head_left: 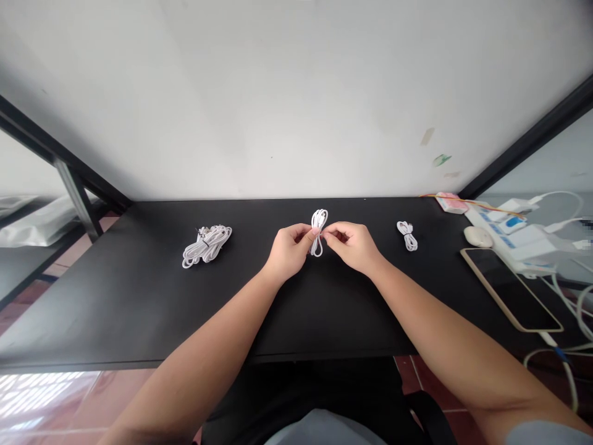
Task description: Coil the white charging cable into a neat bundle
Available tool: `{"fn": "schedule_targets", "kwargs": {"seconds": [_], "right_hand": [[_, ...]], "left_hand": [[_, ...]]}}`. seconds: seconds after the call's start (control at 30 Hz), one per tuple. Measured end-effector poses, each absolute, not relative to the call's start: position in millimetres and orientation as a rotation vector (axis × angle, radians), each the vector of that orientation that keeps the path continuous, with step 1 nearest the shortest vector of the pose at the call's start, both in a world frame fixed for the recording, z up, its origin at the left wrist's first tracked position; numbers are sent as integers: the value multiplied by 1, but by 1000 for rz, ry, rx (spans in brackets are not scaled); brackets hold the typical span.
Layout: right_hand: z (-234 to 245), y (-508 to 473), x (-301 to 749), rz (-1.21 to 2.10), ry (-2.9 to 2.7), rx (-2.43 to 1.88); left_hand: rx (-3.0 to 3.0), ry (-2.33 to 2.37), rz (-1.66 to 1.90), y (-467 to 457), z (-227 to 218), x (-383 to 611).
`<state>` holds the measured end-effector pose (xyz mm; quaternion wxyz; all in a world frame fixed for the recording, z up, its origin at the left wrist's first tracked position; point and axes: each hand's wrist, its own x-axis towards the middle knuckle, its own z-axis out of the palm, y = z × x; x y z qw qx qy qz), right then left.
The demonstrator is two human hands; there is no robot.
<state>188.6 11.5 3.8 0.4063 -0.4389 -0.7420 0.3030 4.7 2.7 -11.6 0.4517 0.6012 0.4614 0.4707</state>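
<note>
A white cable (pixel 319 219), gathered into a narrow looped bundle, stands upright between my hands above the black table. My left hand (pixel 291 248) pinches it at its middle, thumb in front. From the other side, the fingertips of my right hand (pixel 351 245) are pressed together right at the bundle's waist; whether they grip a tie or the cable itself is too small to tell. To the left lies a larger heap of white cables (pixel 207 245) with dark ties around them. On the right rests a single small white cable bundle (pixel 407 236), tied at its middle.
At the right edge, a phone (pixel 512 289) lies near a white mouse-like object (pixel 479 237) and a power strip (pixel 493 225) with chargers and trailing cords. A pink and white packet (pixel 451 203) sits by the wall. Black frame posts flank the table (pixel 139 296).
</note>
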Motion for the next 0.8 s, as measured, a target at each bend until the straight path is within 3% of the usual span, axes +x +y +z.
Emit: {"fn": "schedule_targets", "kwargs": {"seconds": [0.47,0.8], "right_hand": [[0,23,188,1582,-1357,-1081],[2,16,191,931,-1734,-1091]], "left_hand": [[1548,1099,1179,-3,-3,4],[1382,1077,1217,1,-3,6]]}}
